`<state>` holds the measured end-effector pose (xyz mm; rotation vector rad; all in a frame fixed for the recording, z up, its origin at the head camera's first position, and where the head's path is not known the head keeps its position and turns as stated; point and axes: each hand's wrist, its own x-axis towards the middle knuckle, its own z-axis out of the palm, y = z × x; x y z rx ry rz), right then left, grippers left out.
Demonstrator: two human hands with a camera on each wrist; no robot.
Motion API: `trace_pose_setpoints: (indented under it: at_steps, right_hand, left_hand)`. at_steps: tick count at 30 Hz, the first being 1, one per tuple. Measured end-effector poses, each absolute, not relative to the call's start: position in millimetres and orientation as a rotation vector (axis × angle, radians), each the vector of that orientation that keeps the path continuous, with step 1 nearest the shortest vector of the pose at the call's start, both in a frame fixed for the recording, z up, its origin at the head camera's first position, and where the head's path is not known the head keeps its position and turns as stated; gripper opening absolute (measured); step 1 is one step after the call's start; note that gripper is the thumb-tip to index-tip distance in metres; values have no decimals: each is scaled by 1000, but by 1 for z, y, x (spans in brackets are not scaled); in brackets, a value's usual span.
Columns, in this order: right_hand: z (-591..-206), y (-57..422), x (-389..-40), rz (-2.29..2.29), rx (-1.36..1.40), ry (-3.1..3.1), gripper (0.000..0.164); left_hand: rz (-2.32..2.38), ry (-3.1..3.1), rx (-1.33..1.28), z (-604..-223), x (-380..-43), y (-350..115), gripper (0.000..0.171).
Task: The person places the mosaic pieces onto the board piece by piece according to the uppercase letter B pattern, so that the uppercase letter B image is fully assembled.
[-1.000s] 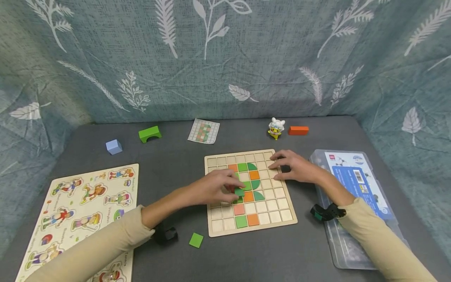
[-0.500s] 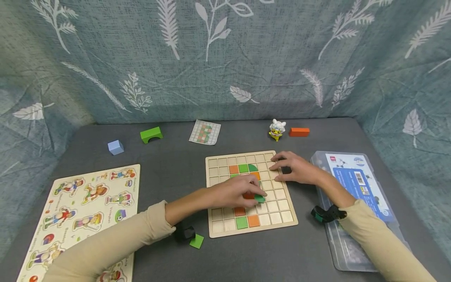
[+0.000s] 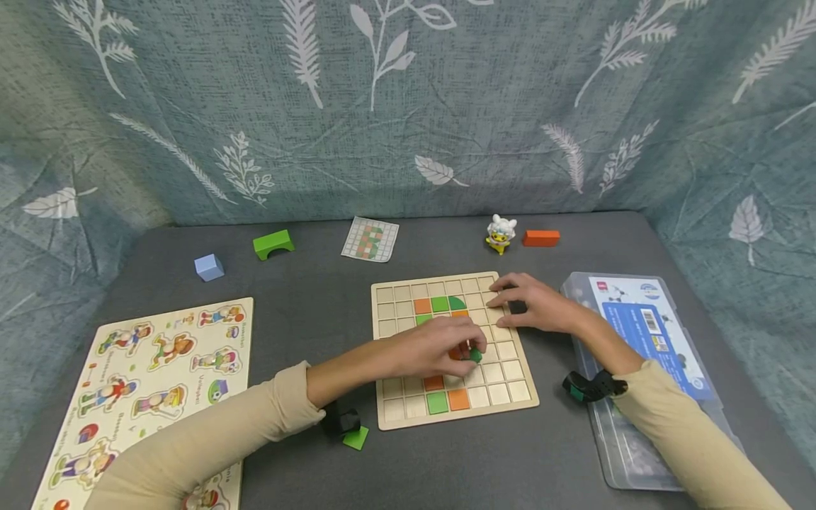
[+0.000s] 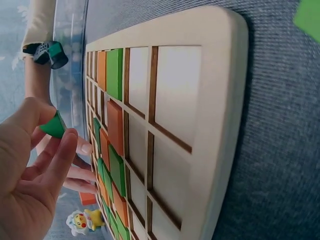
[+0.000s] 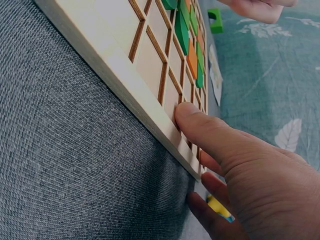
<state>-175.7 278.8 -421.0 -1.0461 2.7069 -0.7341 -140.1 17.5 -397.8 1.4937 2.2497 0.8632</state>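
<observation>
In the head view my left hand (image 3: 433, 348) is over the middle of a wooden grid board (image 3: 397, 418). Its thumb and fingertips pinch a green quarter-circle tile (image 4: 54, 126), which stands tilted above the board in the left wrist view. Orange tiles (image 3: 458, 399) and green tiles (image 3: 437, 403) fill part of the grid; my left hand hides some of them. At the board's far right corner rests my right hand (image 3: 538, 303), fingers relaxed. In the right wrist view its thumb (image 5: 192, 112) lies on the board's top and the other fingers are near the edge.
A loose green square tile (image 3: 355, 438) lies below the board. The printed pattern card (image 3: 370, 239), green arch block (image 3: 273, 244), blue block (image 3: 209, 267), figurine (image 3: 500, 234) and orange block (image 3: 541, 238) stand behind. A picture puzzle (image 3: 239, 418) lies left, a plastic case (image 3: 612, 453) right.
My left hand has moved to the right across the board with the green quarter-circle tile, which now sits more tilted in its fingers. My right hand stays at the board's edge.
</observation>
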Motion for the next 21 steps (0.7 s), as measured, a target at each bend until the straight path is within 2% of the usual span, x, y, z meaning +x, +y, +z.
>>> trace_pose_setpoints:
  at_steps: [9, 16, 21]
  right_hand:
    - [-419, 277, -175, -729, -1039, 2705, 35]
    - [-419, 277, -175, -730, -1035, 2707, 34]
    - [-419, 277, -175, -733, -1044, 2715, 35]
  left_hand:
    - [944, 2230, 1509, -400, -139, 18, 23]
    - [1042, 2231, 1266, -401, -136, 21, 16]
    - [1042, 2233, 1229, -400, -137, 23, 19]
